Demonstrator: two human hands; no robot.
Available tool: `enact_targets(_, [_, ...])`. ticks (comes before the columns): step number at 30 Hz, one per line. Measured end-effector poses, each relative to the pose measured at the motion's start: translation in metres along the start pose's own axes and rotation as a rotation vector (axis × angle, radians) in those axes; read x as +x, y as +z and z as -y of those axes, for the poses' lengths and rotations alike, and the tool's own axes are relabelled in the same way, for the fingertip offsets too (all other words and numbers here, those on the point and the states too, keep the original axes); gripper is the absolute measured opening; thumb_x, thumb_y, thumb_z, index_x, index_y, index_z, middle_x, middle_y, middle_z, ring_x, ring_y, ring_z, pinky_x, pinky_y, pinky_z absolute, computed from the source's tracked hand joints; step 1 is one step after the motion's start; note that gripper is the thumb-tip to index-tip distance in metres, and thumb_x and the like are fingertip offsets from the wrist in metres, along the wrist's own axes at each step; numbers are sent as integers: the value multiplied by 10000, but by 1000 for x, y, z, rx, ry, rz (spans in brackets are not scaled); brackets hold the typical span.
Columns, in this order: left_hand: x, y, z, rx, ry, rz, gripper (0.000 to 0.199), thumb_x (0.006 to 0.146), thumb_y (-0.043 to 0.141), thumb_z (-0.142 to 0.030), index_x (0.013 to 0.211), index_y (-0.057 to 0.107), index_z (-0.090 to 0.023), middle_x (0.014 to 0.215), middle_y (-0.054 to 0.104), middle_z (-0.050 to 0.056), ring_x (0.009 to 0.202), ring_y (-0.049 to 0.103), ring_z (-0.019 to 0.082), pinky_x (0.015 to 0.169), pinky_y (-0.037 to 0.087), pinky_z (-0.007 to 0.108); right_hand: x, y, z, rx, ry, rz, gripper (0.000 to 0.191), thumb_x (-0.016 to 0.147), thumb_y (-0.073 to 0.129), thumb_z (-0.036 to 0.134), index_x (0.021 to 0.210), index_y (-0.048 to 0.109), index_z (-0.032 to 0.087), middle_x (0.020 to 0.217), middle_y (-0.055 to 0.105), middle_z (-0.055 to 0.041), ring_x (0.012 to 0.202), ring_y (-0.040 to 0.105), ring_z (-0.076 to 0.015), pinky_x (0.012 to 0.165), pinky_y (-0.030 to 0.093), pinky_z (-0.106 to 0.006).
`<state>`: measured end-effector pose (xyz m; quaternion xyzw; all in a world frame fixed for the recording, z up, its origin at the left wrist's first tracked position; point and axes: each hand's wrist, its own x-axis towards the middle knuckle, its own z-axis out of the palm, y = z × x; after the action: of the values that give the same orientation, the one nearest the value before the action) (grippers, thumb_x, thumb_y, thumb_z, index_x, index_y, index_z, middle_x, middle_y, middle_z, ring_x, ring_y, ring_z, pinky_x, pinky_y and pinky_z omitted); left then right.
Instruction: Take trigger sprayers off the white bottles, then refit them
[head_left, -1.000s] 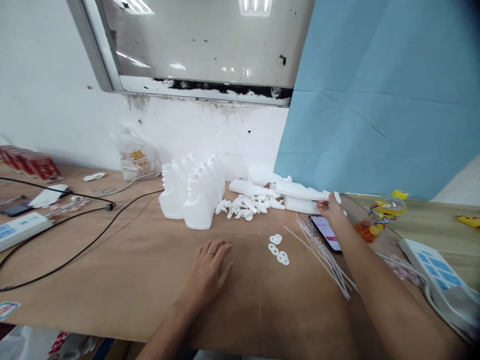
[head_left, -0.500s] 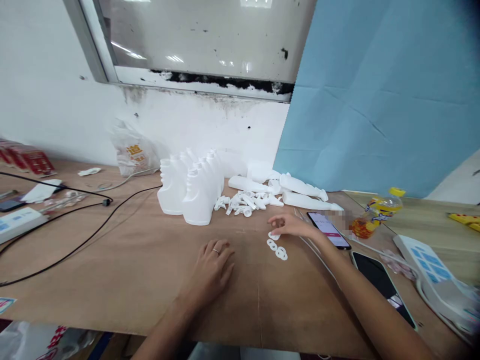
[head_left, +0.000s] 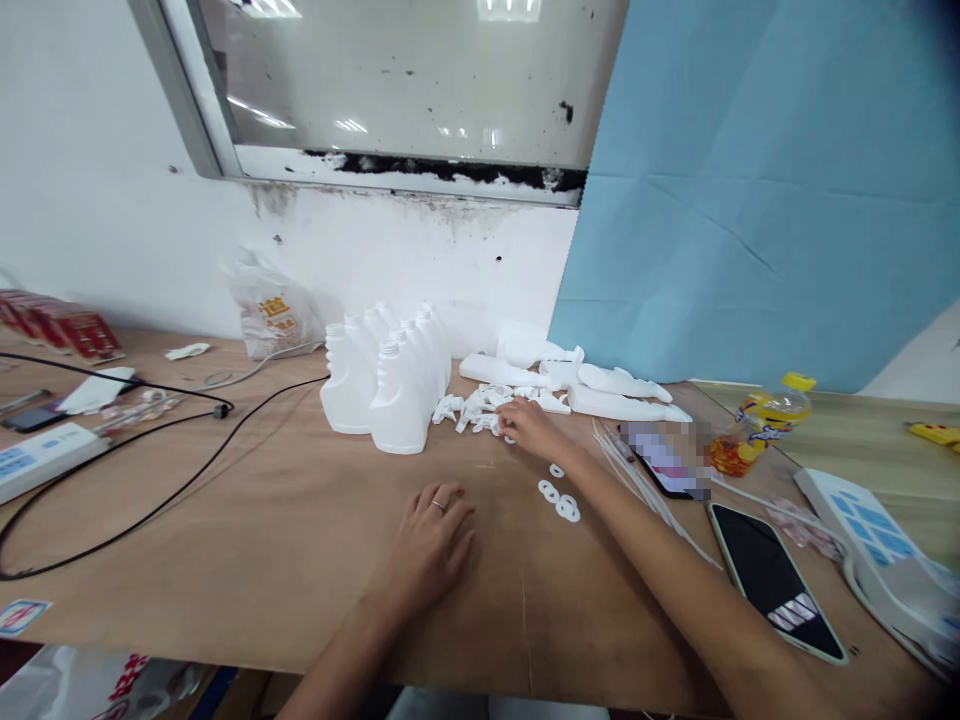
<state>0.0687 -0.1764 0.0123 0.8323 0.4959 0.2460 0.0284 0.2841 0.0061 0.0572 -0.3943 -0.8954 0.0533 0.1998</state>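
My right hand (head_left: 531,428) reaches to the front of a pile of white plastic trigger spray heads (head_left: 480,405), fingers bent together. A bit of a white ring (head_left: 510,439) shows under its fingertips; the fingers hide the rest. Several flat white ring washers (head_left: 568,508) lie on the table below my right forearm. My left hand (head_left: 433,540), with a ring on one finger, rests palm down on the table, fingers loosely spread and holding nothing. White plastic bottles (head_left: 399,400) without caps stand upright in a cluster left of the spray heads.
More white bottles (head_left: 622,402) lie on their sides against the wall. Thin white tubes (head_left: 637,490), two phones (head_left: 772,580), a drink bottle (head_left: 765,425) and a power strip (head_left: 862,525) are at the right. Black cables (head_left: 187,478) and a plastic bag (head_left: 270,305) are at the left.
My right hand has moved forward and left from the ring washers to the spray heads. One ring fewer seems to lie where it was. My left hand stays put.
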Motion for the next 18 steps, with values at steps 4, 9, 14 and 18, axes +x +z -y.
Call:
enact_targets(4, [0, 0, -1, -6, -9, -16, 249, 910, 523, -206, 1144, 605, -224, 1312, 537, 103, 1201, 487, 288, 982, 427, 500, 4, 2, 9, -89, -21, 12, 137, 867, 571, 43, 798, 635, 142, 904, 679, -104, 945, 578, -235, 872, 338, -350])
enact_targets(9, [-1, 0, -2, -34, 4, -62, 283, 904, 530, -201, 1182, 581, -228, 1328, 529, 107, 1215, 487, 283, 997, 431, 490, -18, 4, 20, -86, -87, -3, 103, 910, 572, 82, 848, 624, 145, 899, 682, -79, 917, 589, -213, 872, 335, -343])
enact_targets(14, [1, -2, -3, -124, -32, -154, 581, 875, 613, -284, 1411, 393, -246, 1411, 469, 115, 1286, 449, 273, 1057, 409, 459, -53, 7, 56, 202, -192, -47, 72, 920, 616, 165, 850, 613, 178, 882, 680, -34, 874, 597, -182, 880, 351, -336])
enact_targets(18, [3, -1, -2, -194, -94, -102, 456, 894, 599, -315, 1327, 464, -264, 1276, 598, 76, 1164, 559, 256, 969, 470, 418, -74, 6, 82, 503, -61, 27, 85, 900, 648, 242, 831, 619, 200, 841, 651, 7, 827, 578, -158, 815, 396, -289])
